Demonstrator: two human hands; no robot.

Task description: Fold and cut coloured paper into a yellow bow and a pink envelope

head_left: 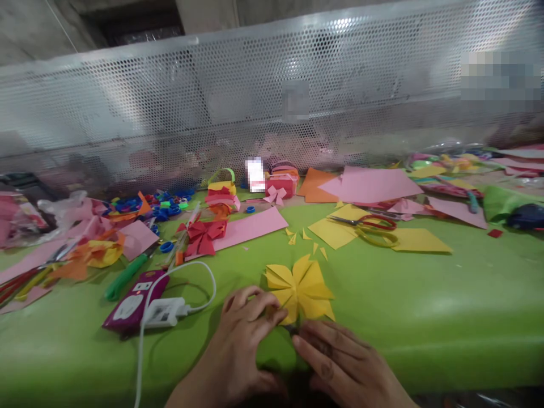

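Note:
A folded yellow paper bow (302, 288) lies on the green table cover (446, 306) near the front edge. My left hand (240, 345) has its fingers curled and pinches the bow's lower left edge. My right hand (344, 362) lies just below the bow, fingers pressed together, its fingertips meeting the left hand's at the bow's bottom middle. Small yellow paper scraps (304, 237) lie just beyond the bow.
Red-and-yellow scissors (369, 225) rest on yellow paper sheets (419, 240). A red paper bow (204, 235) sits on a pink strip. A purple power strip (132, 303) with white plug and cable lies left. Coloured paper and rings clutter the back; a perforated metal panel (272, 96) stands behind.

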